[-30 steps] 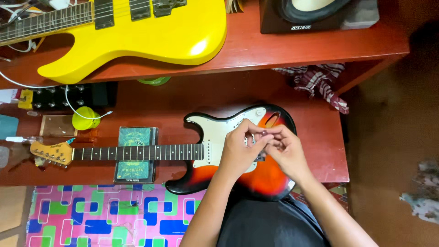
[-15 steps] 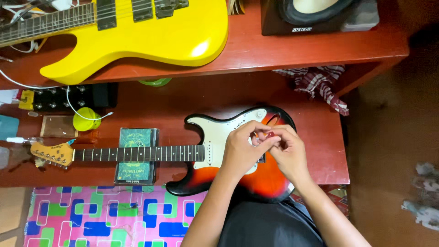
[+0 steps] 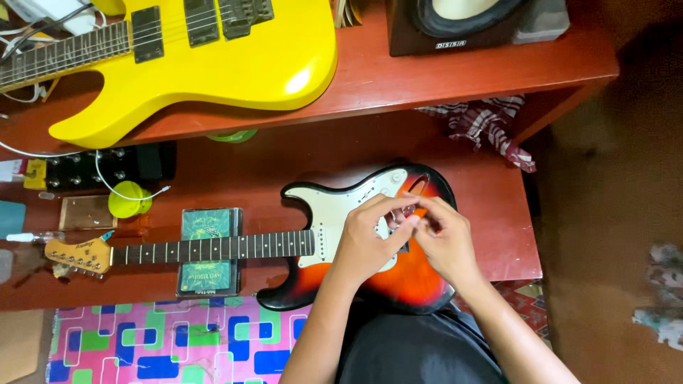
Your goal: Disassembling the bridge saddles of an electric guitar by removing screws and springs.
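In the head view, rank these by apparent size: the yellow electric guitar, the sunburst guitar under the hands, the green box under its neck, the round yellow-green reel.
1. Yellow electric guitar, though cropped and on the higher shelf, nearer the camera
2. Sunburst guitar
3. Green box
4. Yellow-green reel

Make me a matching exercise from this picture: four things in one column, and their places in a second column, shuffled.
Things:
1. yellow guitar
2. sunburst guitar
3. green box
4. checked cloth

Places:
A. under the sunburst guitar's neck
B. on the upper shelf
C. beneath both hands, left hand and right hand
D. hanging under the upper shelf's right end

Pairs: 1-B, 2-C, 3-A, 4-D
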